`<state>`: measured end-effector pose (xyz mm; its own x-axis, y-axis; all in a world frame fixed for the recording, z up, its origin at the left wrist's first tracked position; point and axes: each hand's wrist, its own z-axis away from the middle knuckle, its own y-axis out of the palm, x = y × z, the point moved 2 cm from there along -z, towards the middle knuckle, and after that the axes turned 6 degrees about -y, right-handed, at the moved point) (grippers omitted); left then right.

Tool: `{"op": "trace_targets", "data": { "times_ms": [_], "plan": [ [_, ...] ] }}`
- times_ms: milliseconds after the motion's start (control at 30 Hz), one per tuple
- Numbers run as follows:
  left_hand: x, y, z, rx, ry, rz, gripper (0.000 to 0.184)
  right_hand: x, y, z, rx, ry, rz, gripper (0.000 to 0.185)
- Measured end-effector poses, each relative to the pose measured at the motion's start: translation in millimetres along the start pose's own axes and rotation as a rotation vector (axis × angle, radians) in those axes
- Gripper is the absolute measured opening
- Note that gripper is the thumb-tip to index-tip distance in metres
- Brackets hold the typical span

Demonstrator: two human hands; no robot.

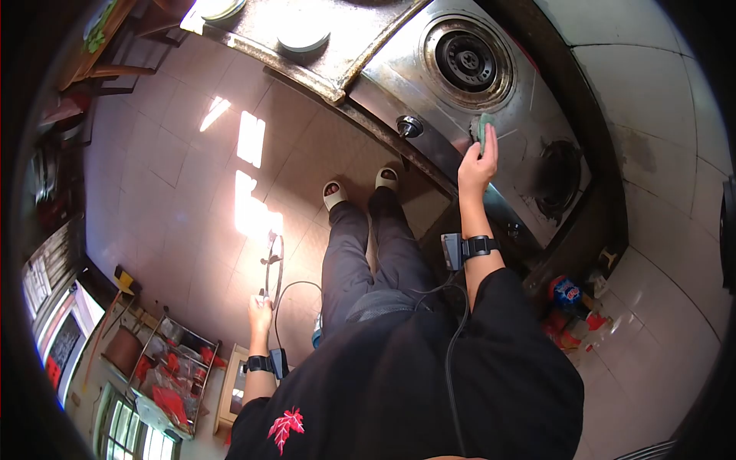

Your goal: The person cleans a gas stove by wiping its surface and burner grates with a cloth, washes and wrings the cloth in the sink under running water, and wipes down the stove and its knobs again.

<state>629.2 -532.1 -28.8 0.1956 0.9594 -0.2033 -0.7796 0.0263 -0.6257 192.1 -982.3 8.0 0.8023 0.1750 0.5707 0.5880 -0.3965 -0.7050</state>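
My right hand (478, 165) reaches over the steel gas stove (383, 80) and has its fingers closed on a green scouring pad (483, 123). The pad rests on the stove top between the round burner (468, 61) and a second, blackened burner spot (558, 180). Out to my left side, above the floor, my left hand (261, 308) grips a thin, dark ring-shaped frame (275, 257), which looks like a stove's pot stand. Part of the frame is washed out by sunlight.
A control knob (409, 126) sits on the stove's front. Left of the stove, a counter (337, 46) carries a round lid or plate (303, 37). Bottles and red packets (566, 291) stand right of me. A cluttered rack (172, 368) is at lower left. Cables run along my body.
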Motion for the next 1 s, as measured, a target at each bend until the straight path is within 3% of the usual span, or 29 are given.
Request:
{"op": "trace_targets", "data": {
  "times_ms": [167,267,433,533,633,667,767,867,933,1000],
  "plan": [
    [-15,0,1,-0.003,-0.001,-0.011,0.015,30,50,-29,0.202,-0.245,-0.058,0.059],
    [-5,5,-1,0.013,-0.055,0.012,0.015,65,92,-49,0.206,-0.279,-0.148,0.055],
    [29,15,-17,0.043,-0.03,0.081,0.014,72,76,-37,0.352,-0.409,-0.242,0.052],
    [1,14,5,0.198,-0.141,0.414,0.01,32,27,-15,0.24,-0.288,-0.123,0.051],
    [8,28,1,0.205,-0.07,0.415,0.011,15,3,-19,0.072,-0.049,-0.085,0.05],
    [11,35,2,0.208,-0.077,0.424,0.011,18,10,-24,0.075,-0.087,-0.124,0.051],
    [4,50,-2,0.18,-0.114,0.378,0.011,50,60,-44,0.282,-0.282,-0.145,0.056],
    [4,64,-4,0.093,0.0,0.319,0.011,85,107,-64,0.368,-0.421,-0.262,0.056],
    [-29,52,18,0.139,-0.045,0.376,0.012,90,110,-64,0.453,-0.481,-0.312,0.052],
    [-22,54,23,0.092,-0.014,0.338,0.012,77,92,-68,0.488,-0.434,-0.368,0.05]
  ]
}}
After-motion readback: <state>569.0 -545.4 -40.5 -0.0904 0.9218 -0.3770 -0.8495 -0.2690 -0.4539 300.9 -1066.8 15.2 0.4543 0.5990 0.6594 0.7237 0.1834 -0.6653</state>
